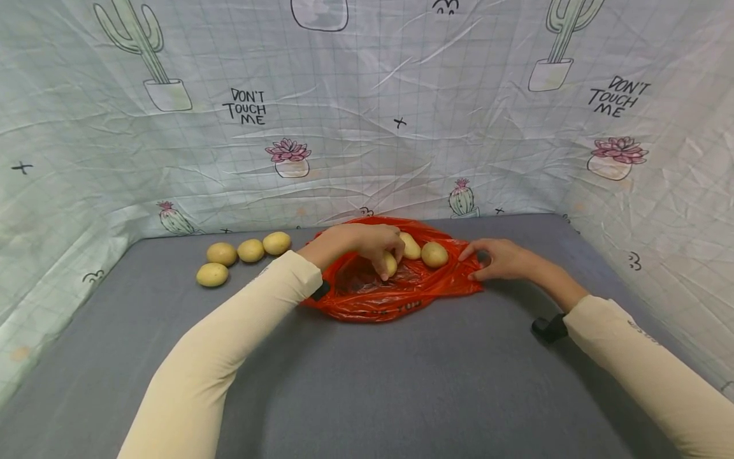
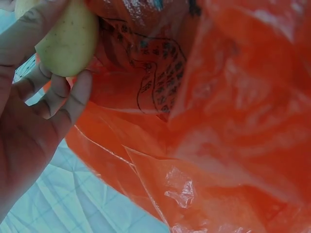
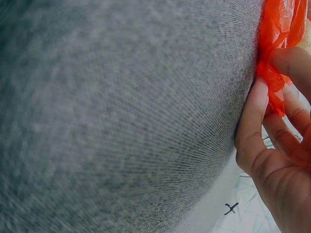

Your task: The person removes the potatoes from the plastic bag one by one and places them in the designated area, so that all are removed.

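A potato (image 1: 390, 264) is sitting in the fingertips of the left hand (image 1: 375, 242), low at the opened mouth of a red plastic bag (image 1: 447, 278). The left fingers are curling round it, spread only as wide as the potato; I cannot tell whether it is touching the plastic. Just to the right of these fingers, a longer potato (image 1: 410, 245) and a rounder potato (image 1: 434, 254) are lying inside the bag; any others under its folds are not showing. Right of those two, the right hand is bending its thumb and fingers (image 3: 252, 109) close together, gripping the bag's edge between them. Well to the left of the left fingers, three potatoes in a row (image 1: 251, 250) are lying outside the bag, with a fourth potato (image 1: 212, 275) resting nearer the person. With two inside, one in hand and four outside, the work is looking about midway, in my judgement. Under both hands a grey table (image 1: 367, 382) is carrying everything, while a printed cloth (image 1: 367, 95) is hanging beyond the fingertips
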### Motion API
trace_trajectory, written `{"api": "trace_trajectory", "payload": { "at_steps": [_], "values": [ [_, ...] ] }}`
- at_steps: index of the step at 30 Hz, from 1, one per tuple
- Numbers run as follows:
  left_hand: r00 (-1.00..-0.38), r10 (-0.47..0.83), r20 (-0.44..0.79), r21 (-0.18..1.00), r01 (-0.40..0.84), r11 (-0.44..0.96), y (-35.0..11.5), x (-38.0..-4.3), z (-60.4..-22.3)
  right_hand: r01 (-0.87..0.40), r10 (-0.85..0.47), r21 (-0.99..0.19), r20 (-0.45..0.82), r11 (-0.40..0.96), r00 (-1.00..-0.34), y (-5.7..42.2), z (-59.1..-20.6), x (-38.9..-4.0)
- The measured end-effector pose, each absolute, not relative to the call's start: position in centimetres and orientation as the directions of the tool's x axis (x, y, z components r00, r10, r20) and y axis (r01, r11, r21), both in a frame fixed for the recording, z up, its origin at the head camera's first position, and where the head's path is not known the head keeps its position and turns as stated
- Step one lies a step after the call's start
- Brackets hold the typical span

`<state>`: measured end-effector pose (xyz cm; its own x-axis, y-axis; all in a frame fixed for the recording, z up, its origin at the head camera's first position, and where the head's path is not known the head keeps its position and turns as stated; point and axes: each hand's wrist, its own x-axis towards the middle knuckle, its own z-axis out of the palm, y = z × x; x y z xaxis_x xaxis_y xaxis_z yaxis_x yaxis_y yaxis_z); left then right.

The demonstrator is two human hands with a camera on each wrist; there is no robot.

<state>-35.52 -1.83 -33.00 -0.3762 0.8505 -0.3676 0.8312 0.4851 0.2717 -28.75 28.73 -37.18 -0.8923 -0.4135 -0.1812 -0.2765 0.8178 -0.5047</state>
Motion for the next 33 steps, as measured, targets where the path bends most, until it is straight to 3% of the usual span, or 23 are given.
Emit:
{"api": "trace_trajectory", "payload": {
  "at_steps": [12, 24, 33],
  "values": [
    [-0.384, 0.830, -0.404, 0.342, 0.778, 0.527, -2.0, -35.2, -33.5, -0.261, -0.403, -0.506, -0.194, 0.822, -0.895, 28.7, -37.2, -28.8],
    [-0.455, 0.809, -0.372, 0.357, 0.734, 0.577, -2.0, -35.1, -33.8, -0.251, -0.387, -0.491, -0.197, 0.834, -0.901, 28.8, -37.1, -28.9],
    [-0.543, 0.752, -0.374, 0.395, 0.640, 0.659, -2.3, -34.8, -34.0, -0.251, -0.391, -0.496, -0.200, 0.831, -0.899, 28.7, -37.1, -28.8]
  ]
}}
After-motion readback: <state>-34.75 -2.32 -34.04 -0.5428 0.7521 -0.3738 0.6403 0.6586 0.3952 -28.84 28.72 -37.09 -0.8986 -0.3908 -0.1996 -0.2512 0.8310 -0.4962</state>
